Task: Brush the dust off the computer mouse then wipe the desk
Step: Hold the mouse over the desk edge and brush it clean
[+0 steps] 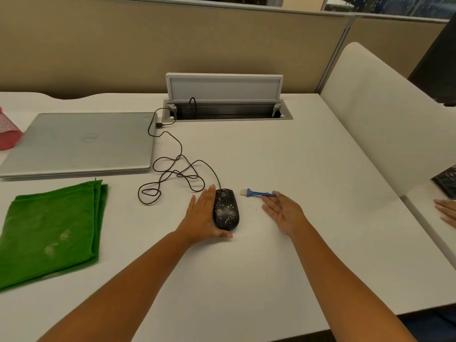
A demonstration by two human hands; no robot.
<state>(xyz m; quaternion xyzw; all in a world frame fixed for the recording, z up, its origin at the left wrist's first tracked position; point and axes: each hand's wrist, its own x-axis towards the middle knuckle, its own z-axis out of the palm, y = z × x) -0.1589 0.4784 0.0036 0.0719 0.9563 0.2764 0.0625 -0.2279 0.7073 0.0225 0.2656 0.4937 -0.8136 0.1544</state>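
The mouse (pixel 226 209), black and speckled with pale dust, is lying near the middle of the white bench (pixel 271 156), its cable (pixel 172 174) looping back toward the closed laptop (pixel 79 144) at the left. The left hand (pixel 201 215) is lying flat with fingers straight against the mouse's left side, thumb reaching under its near end, gripping nothing. The right hand (pixel 283 213) is resting palm-up just right of the mouse, fingers straight and spread apart, its fingertips touching the handle end of the small blue brush (pixel 259 193), which is lying on the bench with its white bristles pointing left toward the mouse. A folded green cloth (pixel 51 233) is sitting well to the left, in front of the laptop. A few crumbs are lying between mouse and right hand.
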